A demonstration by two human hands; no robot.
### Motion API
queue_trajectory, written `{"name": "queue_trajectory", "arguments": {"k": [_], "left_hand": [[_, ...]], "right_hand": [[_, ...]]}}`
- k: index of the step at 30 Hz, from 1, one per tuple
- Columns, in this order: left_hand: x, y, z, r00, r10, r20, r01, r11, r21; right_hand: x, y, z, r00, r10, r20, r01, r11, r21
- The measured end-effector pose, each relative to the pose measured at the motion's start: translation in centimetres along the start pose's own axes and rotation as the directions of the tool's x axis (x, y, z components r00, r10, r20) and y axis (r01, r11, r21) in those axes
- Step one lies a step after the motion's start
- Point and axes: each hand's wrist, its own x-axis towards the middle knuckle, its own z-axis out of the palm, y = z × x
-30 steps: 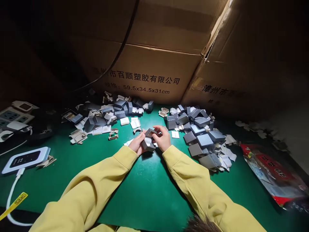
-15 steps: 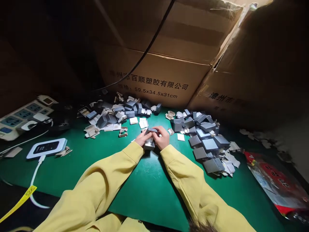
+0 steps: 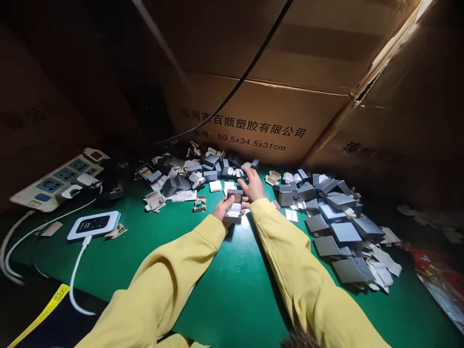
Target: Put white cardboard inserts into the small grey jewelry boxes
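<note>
The left hand [image 3: 222, 208] holds a small open grey box [image 3: 234, 210] on the green table [image 3: 224, 270], with its fingers closed around the sides. The box has a white insert inside. The right hand [image 3: 254, 186] is stretched forward, fingers spread wide and empty, just beside the far pile [image 3: 203, 166] of grey boxes.
</note>
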Motion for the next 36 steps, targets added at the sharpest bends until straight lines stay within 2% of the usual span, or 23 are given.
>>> {"name": "queue_trajectory", "arguments": {"k": [2, 4, 7, 10, 13, 17, 19, 22, 25, 29, 32, 36], "left_hand": [[-0.1, 0.0, 0.0, 1.000, -0.024, 0.007, 0.024, 1.000, -0.017], [-0.2, 0.1, 0.0, 0.999, -0.047, 0.026, 0.047, 0.998, -0.031], [-0.2, 0.2, 0.0, 0.998, -0.049, 0.046, 0.051, 0.998, -0.042], [-0.4, 0.3, 0.0, 0.998, -0.037, 0.047, 0.039, 0.998, -0.039], [-0.5, 0.2, -0.1, 0.997, -0.048, 0.053, 0.051, 0.997, -0.054], [-0.6, -0.3, 0.1, 0.994, -0.105, 0.015, 0.106, 0.986, -0.126], [-0.8, -0.6, 0.4, 0.987, -0.157, -0.027, 0.152, 0.979, -0.135], [-1.5, -1.1, 1.1, 0.970, -0.236, -0.049, 0.229, 0.967, -0.114], [-2.4, -1.3, 1.8, 0.949, -0.316, -0.018, 0.314, 0.946, -0.080], [-3.1, -1.5, 2.4, 0.917, -0.397, 0.033, 0.398, 0.914, -0.074], [-2.8, -1.5, 2.4, 0.923, -0.384, 0.017, 0.384, 0.921, -0.063], [-2.4, -1.6, 2.4, 0.925, -0.377, -0.043, 0.376, 0.926, -0.032]], "right_hand": [[0.6, 0.3, 0.6, 0.998, -0.063, 0.016, 0.063, 0.996, -0.056], [0.9, 0.4, 0.9, 0.998, -0.067, -0.022, 0.065, 0.995, -0.080], [1.0, 0.1, 0.7, 0.994, 0.008, -0.110, -0.014, 0.998, -0.054], [0.1, -0.7, -0.2, 0.975, 0.124, -0.187, -0.113, 0.991, 0.071], [-2.1, -1.7, -1.3, 0.939, 0.267, -0.218, -0.219, 0.950, 0.223], [-6.6, -2.6, -3.0, 0.899, 0.422, -0.117, -0.339, 0.839, 0.425], [-8.7, -2.8, -4.2, 0.894, 0.440, -0.085, -0.348, 0.801, 0.487], [-11.3, -2.8, -6.7, 0.930, 0.351, -0.105, -0.278, 0.863, 0.423], [-12.9, -2.8, -9.2, 0.979, 0.164, -0.121, -0.132, 0.962, 0.241], [-14.2, -2.4, -11.6, 0.997, -0.054, -0.063, 0.060, 0.993, 0.101], [-14.7, -1.8, -12.8, 0.994, -0.112, -0.009, 0.112, 0.992, 0.063], [-14.7, -1.4, -13.7, 0.990, -0.143, 0.008, 0.143, 0.989, 0.035]]}}
